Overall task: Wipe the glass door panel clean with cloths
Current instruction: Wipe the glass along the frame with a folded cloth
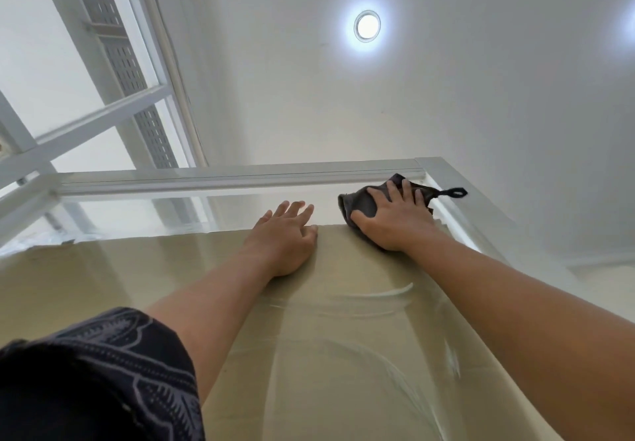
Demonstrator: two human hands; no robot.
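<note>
I look steeply up the glass door panel [343,354], which shows curved wet wipe streaks in its lower right part. My right hand [391,217] presses a dark grey cloth [360,205] flat against the glass near the panel's top right corner, fingers spread over it. A small hanging loop of the cloth sticks out to the right. My left hand [285,237] rests flat on the glass just left of the cloth, fingers straight, holding nothing.
The white door frame [240,177] runs across the top of the panel and down its right side. More white-framed panes and a perforated grille [120,59] rise at the upper left. A lit ceiling lamp [367,25] is overhead.
</note>
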